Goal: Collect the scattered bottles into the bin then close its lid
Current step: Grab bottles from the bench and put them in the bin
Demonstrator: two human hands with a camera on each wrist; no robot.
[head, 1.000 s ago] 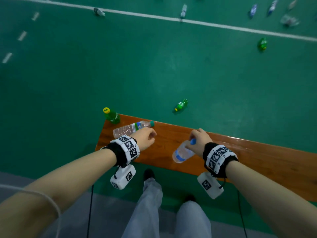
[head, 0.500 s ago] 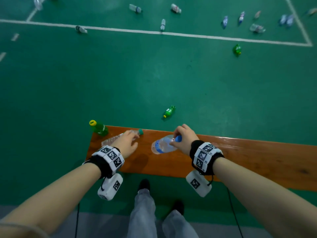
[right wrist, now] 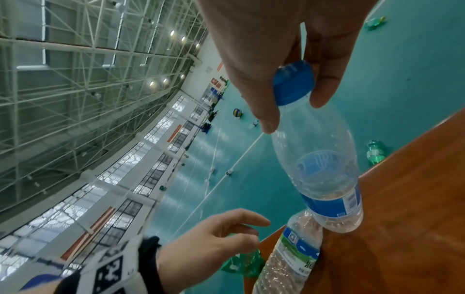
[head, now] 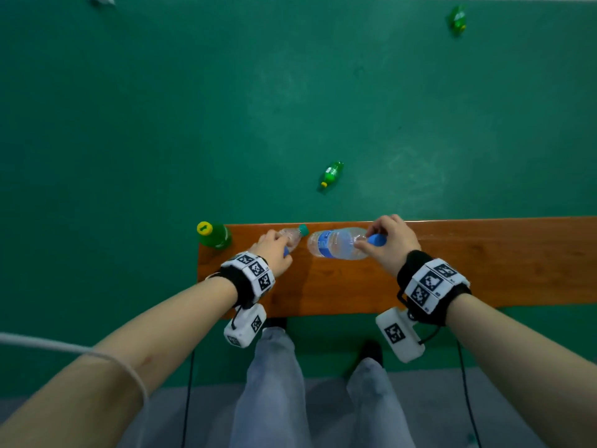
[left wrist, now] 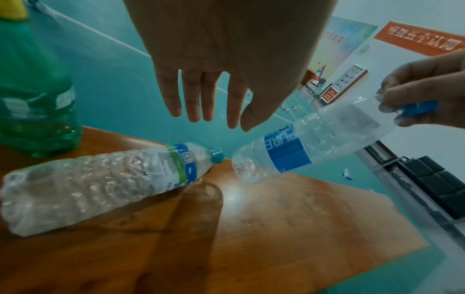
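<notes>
right hand point(head: 392, 242) pinches blue-cap bottle point(head: 336, 243) by its cap, frame centre, above worktop point(head: 484, 263) | left hand point(head: 273, 250) fingers spread, hovering over teal-cap bottle point(left wrist: 100, 183) lying on worktop

The bench point(head: 452, 270) is orange-brown wood. The floor point(head: 161, 124) is green. At 9 o'clock, the green bottle point(head: 218, 237) has a yellow cap point(head: 204, 228).
</notes>
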